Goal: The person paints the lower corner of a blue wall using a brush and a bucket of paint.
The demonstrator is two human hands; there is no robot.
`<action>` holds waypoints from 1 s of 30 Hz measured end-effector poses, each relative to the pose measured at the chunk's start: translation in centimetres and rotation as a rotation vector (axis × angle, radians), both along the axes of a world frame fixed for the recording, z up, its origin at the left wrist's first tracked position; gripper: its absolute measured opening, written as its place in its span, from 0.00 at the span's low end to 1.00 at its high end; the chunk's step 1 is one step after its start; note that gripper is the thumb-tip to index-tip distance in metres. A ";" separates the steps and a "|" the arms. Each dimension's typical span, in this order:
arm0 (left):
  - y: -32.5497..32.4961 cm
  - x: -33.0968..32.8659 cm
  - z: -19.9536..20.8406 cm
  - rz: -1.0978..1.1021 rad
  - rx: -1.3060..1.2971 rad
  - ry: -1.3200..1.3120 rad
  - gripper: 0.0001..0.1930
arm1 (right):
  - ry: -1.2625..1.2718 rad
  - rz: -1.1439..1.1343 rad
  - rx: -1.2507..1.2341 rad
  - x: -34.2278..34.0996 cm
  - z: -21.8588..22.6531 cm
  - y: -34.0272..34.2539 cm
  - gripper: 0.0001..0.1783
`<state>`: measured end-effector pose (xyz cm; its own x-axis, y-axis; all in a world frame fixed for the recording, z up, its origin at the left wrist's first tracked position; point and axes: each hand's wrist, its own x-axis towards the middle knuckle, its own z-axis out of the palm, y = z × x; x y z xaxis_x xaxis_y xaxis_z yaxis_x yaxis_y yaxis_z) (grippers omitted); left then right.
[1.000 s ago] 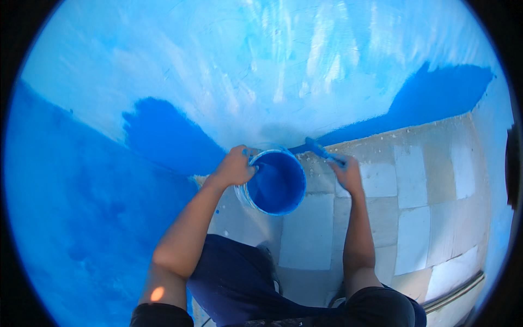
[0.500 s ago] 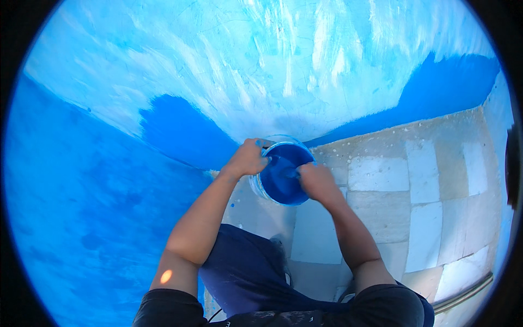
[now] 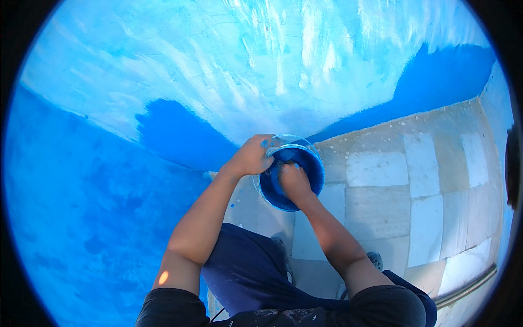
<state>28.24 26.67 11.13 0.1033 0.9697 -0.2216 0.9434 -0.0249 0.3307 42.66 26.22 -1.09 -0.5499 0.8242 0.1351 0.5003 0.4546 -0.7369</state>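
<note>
Your left hand [image 3: 251, 156] is gripping the bucket [image 3: 291, 175] at its left rim, fingers [image 3: 266, 143] curled over the edge and closed on it. Your right hand [image 3: 294, 182] is reaching down inside the bucket from the near side, so the rim is ringing the hand all round; the fingers there are bent and bunched low in the pail, but you cannot tell from here whether they are holding anything, since the wall and the hand itself are hiding them.

The relation to mind is this: the bucket's mouth is opening up toward you and its axis is running roughly upright, tipped a little toward you, so your right hand is going in and out along that line, while your left is steadying from the side. Both hands are meeting at the bucket; the right one is deeper, the left one is only on the edge.

The bucket is sitting or hanging at the far edge of the tiled floor [image 3: 376, 191], right where the pale tiles are meeting the sloping wall [image 3: 229, 65]; whether it is resting on the tiles I cannot tell. It is round, with a clear or whitish rim and an inside coated in dark blue paint.

The wall beyond is showing patchy light blue with whitish streaks, with deep blue painted patches [image 3: 180, 136] just left of your left hand and along the right seam.
</note>
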 end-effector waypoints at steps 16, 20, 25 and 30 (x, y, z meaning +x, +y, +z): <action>0.3 0.8 0.5 -0.160 0.253 -0.034 0.22 | -0.289 0.150 0.092 2.1 1.7 -0.9 0.05; 0.8 1.4 0.6 -0.158 0.316 -0.027 0.23 | -0.116 0.119 0.026 4.9 2.9 0.5 0.11; 0.9 1.9 1.8 -0.025 0.224 -0.052 0.22 | 0.313 0.077 -0.238 8.8 2.8 4.2 0.18; 0.0 0.1 1.2 0.073 0.188 -0.092 0.23 | 0.551 0.071 -0.772 10.7 4.8 5.4 0.18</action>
<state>28.33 26.70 12.35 0.0428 0.9987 -0.0287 0.9111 -0.0272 0.4114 53.41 31.63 3.67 -0.6234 0.7614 -0.1779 -0.0170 -0.2406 -0.9705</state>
